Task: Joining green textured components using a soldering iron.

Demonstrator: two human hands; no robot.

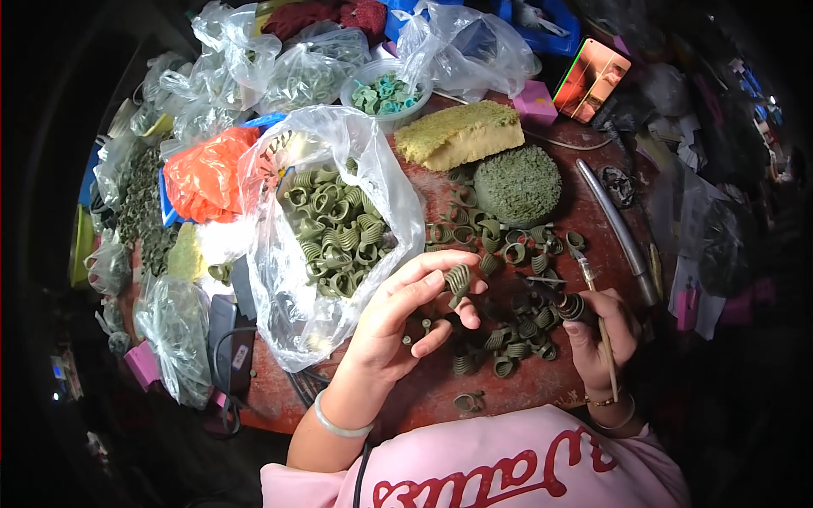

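Observation:
Between the thumb and fingers of my left hand point(391, 315) is a green ribbed ring point(458, 283), held up over the table. My right hand point(608, 340) grips a dark-handled pen-like tool point(572, 306), its thin tip pointing left towards the ring but apart from it. A slim stick with a pale handle point(606, 360), brush-like at its upper end, is also held in that hand. Below and between the hands lies a pile of similar green rings point(518, 334). More loose rings point(461, 233) are spread farther back. One ring point(468, 402) lies alone near the front edge.
Left of centre, an open clear plastic bag point(394, 199) holds many green rings. Behind the loose rings sit a yellowish sponge block point(461, 140) and a round dark green pad point(518, 186). A silver rod point(616, 229) lies right; a lit phone point(591, 80) stands at the back.

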